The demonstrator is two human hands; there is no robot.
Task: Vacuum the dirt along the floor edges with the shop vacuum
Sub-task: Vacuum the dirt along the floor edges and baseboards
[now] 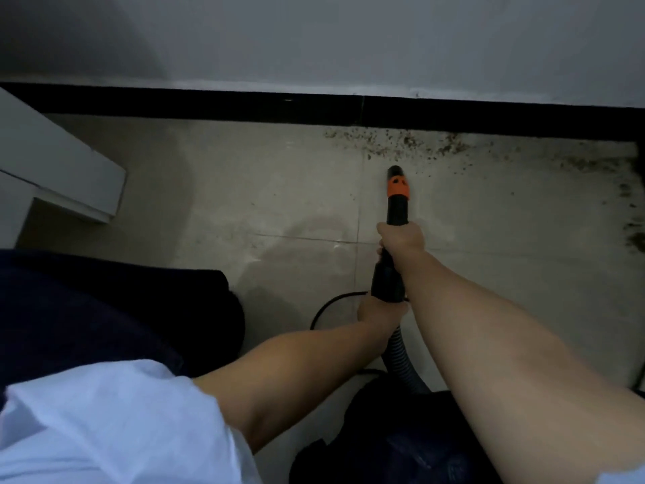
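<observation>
A black vacuum wand [397,211] with an orange collar points at the floor, its nozzle tip a short way in front of a strip of brown dirt [394,143] along the black skirting board [453,115]. My right hand [401,239] grips the wand at mid-length. My left hand [378,310] grips its lower end, where the ribbed hose [401,361] joins. More dirt [628,200] lies in the right corner.
A white cabinet corner [69,176] juts in at the left. A thin black cable [328,307] loops on the tiled floor [244,204] near my left hand. My dark trouser legs [104,309] fill the lower left and bottom. A grey wall [314,40] rises above the skirting.
</observation>
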